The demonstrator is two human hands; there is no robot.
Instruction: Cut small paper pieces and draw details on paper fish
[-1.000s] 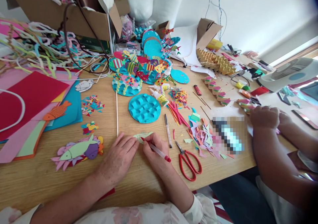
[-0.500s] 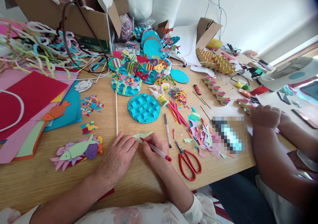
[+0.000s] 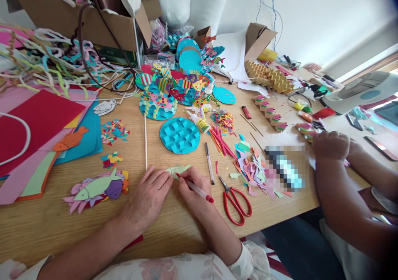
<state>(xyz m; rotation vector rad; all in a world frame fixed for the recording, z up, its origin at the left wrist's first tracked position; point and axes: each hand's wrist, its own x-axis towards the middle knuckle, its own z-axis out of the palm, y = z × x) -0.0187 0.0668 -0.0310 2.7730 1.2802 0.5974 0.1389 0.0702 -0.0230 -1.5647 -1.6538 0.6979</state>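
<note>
My right hand [image 3: 194, 188] is closed round a red-capped pen [image 3: 200, 191], its red tip on a pale green paper piece [image 3: 178, 170] with dark drawn lines. Flat on the table, my left hand [image 3: 148, 195] has its fingers stretched out, the tips at the paper's left edge. Part of the paper is hidden under my fingers. To the right lie a second pen [image 3: 209, 163] and red-handled scissors [image 3: 236, 203] with blades together. A pile of cut paper fish [image 3: 98, 189] lies left of my left hand, a pale green one on top.
A round blue woven disc [image 3: 180, 135] and glue bottles [image 3: 200, 120] lie beyond my hands. Coloured sheets [image 3: 40, 126] are stacked at left, paper scraps [image 3: 253, 168] at right. A wooden stick [image 3: 145, 143] points toward my left hand. Another person's hands [image 3: 332, 145] work at far right.
Almost nothing differs. My right hand and the pen have shifted very slightly over the green paper; my left hand stays in place.
</note>
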